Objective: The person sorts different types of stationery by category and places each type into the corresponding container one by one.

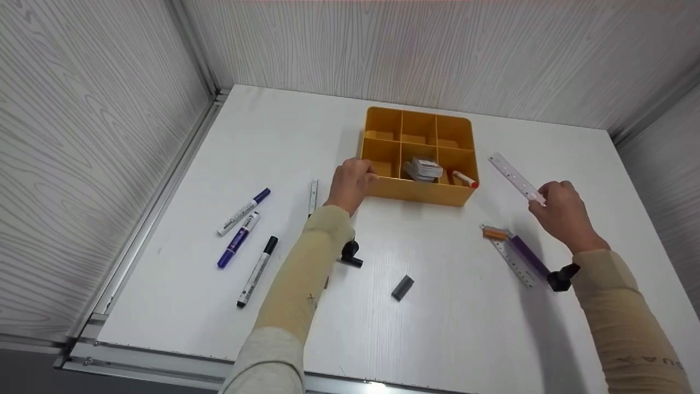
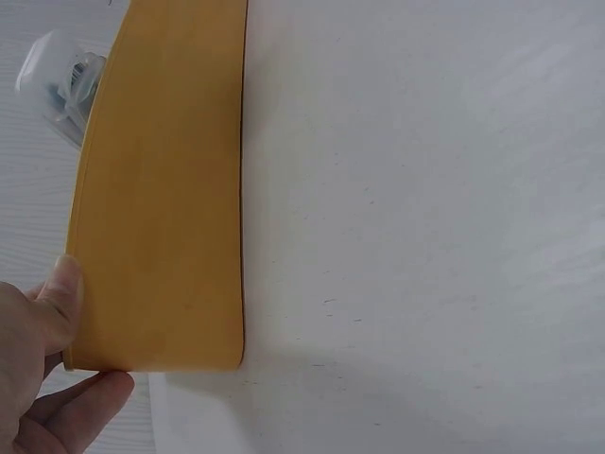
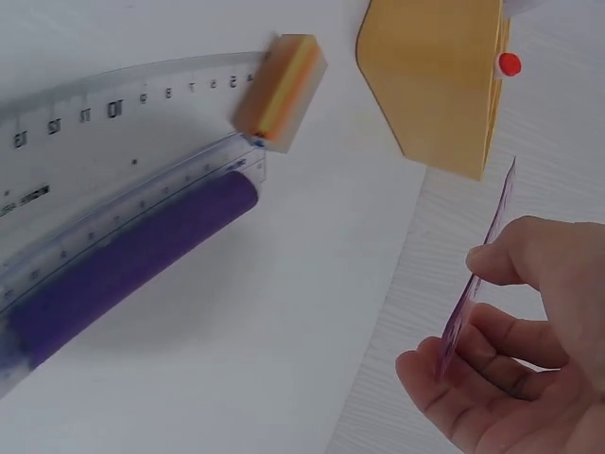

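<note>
My left hand [image 1: 348,185] grips the front left corner of a yellow divided box [image 1: 415,191]; in the left wrist view its thumb lies on the rim and the other fingers at the side wall. Inside the box, the front middle compartment holds a stack of small clear plastic cases [image 1: 426,168]. A white marker with red ends [image 1: 465,179] leans in the front right one. To the right of the box, my right hand [image 1: 563,213] pinches a thin pale pink ruler [image 1: 514,176] between thumb and fingers. The right wrist view shows this ruler [image 3: 477,274] edge-on.
Near my right forearm lie an orange block [image 1: 495,233], a clear ruler [image 1: 517,265] and a long purple object [image 1: 528,255]. A dark grey block [image 1: 403,288] sits front centre. Several markers [image 1: 239,239] lie at left; another ruler [image 1: 313,196] is beside my left wrist.
</note>
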`<state>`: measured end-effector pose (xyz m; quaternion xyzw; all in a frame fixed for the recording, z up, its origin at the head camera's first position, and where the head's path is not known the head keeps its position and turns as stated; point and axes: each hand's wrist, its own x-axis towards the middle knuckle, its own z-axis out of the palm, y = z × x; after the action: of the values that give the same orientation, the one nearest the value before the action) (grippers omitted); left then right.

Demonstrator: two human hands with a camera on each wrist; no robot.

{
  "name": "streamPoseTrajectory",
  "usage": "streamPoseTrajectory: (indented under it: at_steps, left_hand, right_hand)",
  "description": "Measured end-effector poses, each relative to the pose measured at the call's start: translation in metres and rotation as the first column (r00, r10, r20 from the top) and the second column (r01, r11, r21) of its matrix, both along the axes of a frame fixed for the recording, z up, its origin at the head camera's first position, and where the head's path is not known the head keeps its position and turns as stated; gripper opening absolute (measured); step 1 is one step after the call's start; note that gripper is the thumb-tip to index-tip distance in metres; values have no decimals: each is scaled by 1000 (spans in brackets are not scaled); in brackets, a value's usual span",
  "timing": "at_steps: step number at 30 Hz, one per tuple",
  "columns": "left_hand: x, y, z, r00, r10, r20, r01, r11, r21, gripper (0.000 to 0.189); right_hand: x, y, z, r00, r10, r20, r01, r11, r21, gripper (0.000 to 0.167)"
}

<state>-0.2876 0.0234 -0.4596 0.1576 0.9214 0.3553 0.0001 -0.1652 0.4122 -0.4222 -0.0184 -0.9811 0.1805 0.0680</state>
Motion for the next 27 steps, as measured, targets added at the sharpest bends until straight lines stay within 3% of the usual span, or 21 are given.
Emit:
streamPoseTrajectory:
  at_steps: [5,12,19,27]
  left_hand:
    - [0,0,-1,1000,-3,8,2,1000,26,14]
    - [2,-2,-2,999,-11,-31,11,1000,18,15]
    - [2,-2,-1,1000,-3,-7,3,999,37,17]
    - [-1,2,-1,1000,18,-10,-18,999,-47,19]
  right_hand:
    - [-13,-13,12,999,-1,36,2,1000,-26,33]
    - [-33,-30,22,996,8,85,-5,999,-33,32]
    - [-51,-43,28,995,44,94,-43,999,-8,31]
    - [-66,-57,31,992,102,71,-103,995,12,28]
